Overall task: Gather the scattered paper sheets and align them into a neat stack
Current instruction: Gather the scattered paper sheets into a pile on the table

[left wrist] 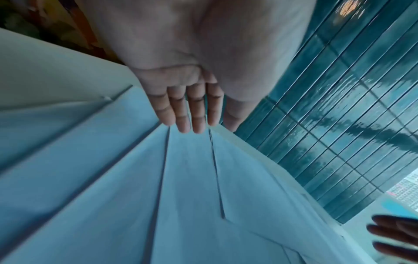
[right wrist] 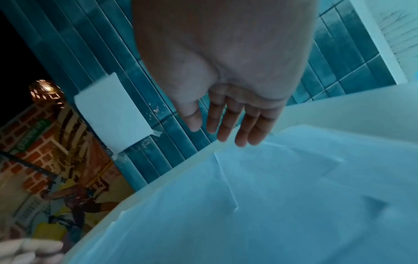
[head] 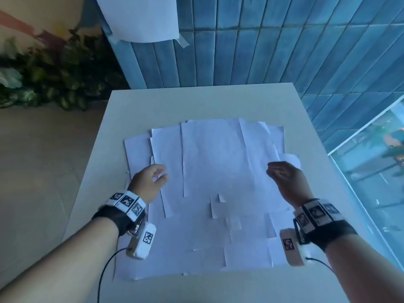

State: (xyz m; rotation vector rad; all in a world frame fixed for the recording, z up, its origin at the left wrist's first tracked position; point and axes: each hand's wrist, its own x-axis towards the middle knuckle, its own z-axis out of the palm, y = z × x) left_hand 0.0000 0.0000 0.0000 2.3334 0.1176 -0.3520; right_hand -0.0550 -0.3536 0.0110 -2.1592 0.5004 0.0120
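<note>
Several white paper sheets (head: pixel 214 171) lie overlapping and askew across the middle of a pale table (head: pixel 196 99). My left hand (head: pixel 150 178) hovers over the left side of the spread, fingers straight and together in the left wrist view (left wrist: pixel 187 114), just above the sheets (left wrist: pixel 181 196). My right hand (head: pixel 284 176) is over the right side of the spread, fingers extended and holding nothing in the right wrist view (right wrist: pixel 235 125), above the paper (right wrist: pixel 271 196). One sheet corner (head: pixel 290 158) curls up just beyond the right hand.
A blue tiled wall (head: pixel 262 40) stands behind the table, with a white sheet taped to it (head: pixel 142 18). Plants (head: pixel 54 73) sit at the left. A window (head: pixel 371 171) runs along the right. The table's right edge is close to the right wrist.
</note>
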